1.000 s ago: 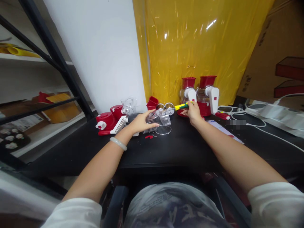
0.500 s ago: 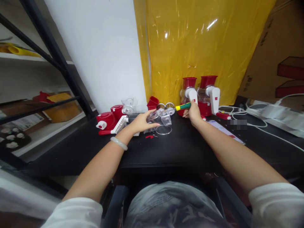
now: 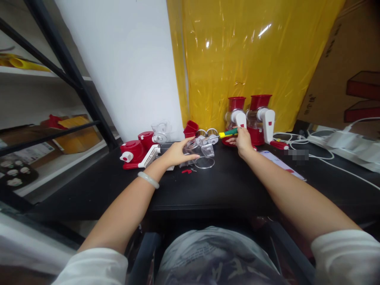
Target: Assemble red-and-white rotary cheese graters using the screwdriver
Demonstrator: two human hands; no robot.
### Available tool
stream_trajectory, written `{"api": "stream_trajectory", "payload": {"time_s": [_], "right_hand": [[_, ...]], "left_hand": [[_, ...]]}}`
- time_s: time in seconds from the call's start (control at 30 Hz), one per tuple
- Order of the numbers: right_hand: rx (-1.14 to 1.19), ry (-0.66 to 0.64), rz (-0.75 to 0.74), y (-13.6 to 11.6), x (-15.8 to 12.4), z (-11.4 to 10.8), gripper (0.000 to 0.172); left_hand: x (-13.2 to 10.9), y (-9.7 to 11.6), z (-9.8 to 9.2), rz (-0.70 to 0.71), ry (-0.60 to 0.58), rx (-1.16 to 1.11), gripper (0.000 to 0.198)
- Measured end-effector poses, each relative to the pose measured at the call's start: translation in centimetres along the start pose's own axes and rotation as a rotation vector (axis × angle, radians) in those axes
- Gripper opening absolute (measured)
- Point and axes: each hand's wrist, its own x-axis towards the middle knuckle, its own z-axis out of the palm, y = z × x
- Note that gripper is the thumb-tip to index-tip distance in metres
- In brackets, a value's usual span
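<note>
My left hand (image 3: 179,152) is closed round a clear plastic housing (image 3: 207,149) lying on its side over the black table. My right hand (image 3: 243,141) grips a screwdriver (image 3: 228,133) by its green and yellow handle. The screwdriver is nearly level, and its shaft points left to the clear housing; whether the tip touches a screw is too small to tell. Below the housing lie a clear ring (image 3: 204,162), a small red piece (image 3: 187,171) and some tiny screws. Behind it are two metal grater drums (image 3: 211,133) with white ends and a red hopper (image 3: 190,127).
Two red and white rotary graters (image 3: 261,120) stand behind my right hand. Red bases (image 3: 132,152) with a white crank are at left. A phone (image 3: 282,164), white cables and a power strip (image 3: 350,144) lie at right. A black-framed shelf (image 3: 74,85) borders the left.
The screwdriver handle and my right hand have shifted very slightly, with the fingers a little differently placed on it. My left hand and the clear housing stay put.
</note>
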Motion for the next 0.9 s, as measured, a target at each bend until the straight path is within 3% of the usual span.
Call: {"api": "stream_trajectory", "payload": {"time_s": [0.47, 0.63, 0.9], "right_hand": [[-0.256, 0.013, -0.134, 1.2, 0.8, -0.6, 0.04], [-0.142, 0.006, -0.008, 0.4, 0.4, -0.3, 0.023], [-0.051, -0.007, -0.022, -0.4, -0.3, -0.1, 0.015]], "left_hand": [[0.0, 0.1, 0.0, -0.009, 0.001, 0.005, 0.085], [0.0, 0.0, 0.1, 0.0, 0.003, 0.005, 0.085], [0.0, 0.1, 0.0, -0.003, -0.004, 0.001, 0.084]]}}
